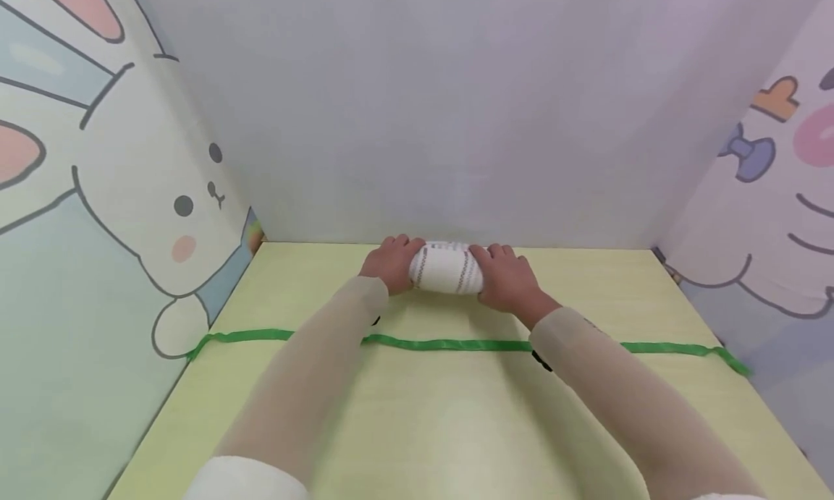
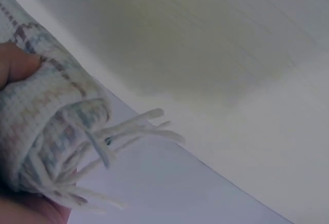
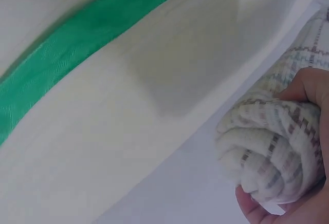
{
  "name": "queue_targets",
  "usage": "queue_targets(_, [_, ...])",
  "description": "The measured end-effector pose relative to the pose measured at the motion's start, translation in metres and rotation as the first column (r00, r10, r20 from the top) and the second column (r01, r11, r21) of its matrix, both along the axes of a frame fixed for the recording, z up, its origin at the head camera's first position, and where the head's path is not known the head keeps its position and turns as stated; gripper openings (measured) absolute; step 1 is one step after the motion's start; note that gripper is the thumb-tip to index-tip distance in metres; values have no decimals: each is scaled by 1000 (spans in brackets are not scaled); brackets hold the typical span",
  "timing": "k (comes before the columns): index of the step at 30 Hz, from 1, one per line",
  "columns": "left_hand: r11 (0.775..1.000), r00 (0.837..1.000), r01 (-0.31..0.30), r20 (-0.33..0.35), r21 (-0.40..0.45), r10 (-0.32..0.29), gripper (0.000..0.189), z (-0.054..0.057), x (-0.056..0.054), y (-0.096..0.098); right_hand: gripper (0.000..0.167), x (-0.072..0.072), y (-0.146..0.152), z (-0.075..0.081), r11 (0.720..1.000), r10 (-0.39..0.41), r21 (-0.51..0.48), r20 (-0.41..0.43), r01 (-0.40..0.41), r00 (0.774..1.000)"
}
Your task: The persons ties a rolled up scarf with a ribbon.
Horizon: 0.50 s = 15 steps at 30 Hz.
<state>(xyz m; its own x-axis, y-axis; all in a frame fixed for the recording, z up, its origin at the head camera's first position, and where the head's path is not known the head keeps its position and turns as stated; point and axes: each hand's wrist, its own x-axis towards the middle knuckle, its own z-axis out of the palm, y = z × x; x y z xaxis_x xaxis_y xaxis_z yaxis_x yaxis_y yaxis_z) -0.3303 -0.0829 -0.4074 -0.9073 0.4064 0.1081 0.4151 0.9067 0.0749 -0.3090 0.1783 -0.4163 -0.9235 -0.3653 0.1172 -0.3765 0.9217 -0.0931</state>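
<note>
A rolled-up woven cloth [image 1: 447, 270], white with brown and pale coloured stripes, is held between both hands near the back of the table. My left hand [image 1: 392, 264] grips its left end, thumb on the near side in the left wrist view, where loose fringe [image 2: 123, 131] sticks out of the rolled cloth [image 2: 67, 88]. At the opposite end my right hand [image 1: 511, 277] curls round the roll, and the right wrist view shows the spiral layers of the cloth [image 3: 267, 152] between thumb and fingers.
A green ribbon [image 1: 449, 345] runs across the pale yellow table [image 1: 443, 413], passing under both forearms. Behind the table rises a plain whitish wall [image 1: 443, 124]. Side panels with a cartoon rabbit [image 1: 150, 174] on the left and another cartoon figure [image 1: 769, 232] on the right flank it.
</note>
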Motion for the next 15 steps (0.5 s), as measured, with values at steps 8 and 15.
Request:
queue_targets(8, [998,997,50,-68,37,-47,72,-1,14,-13,93,20,1,11,998,56,29,-67,-54,996])
queue_targets(15, [989,972,137,-199,47,-125,70,2,26,-22,93,35,7,10,997,75,-5,-147,-76,986])
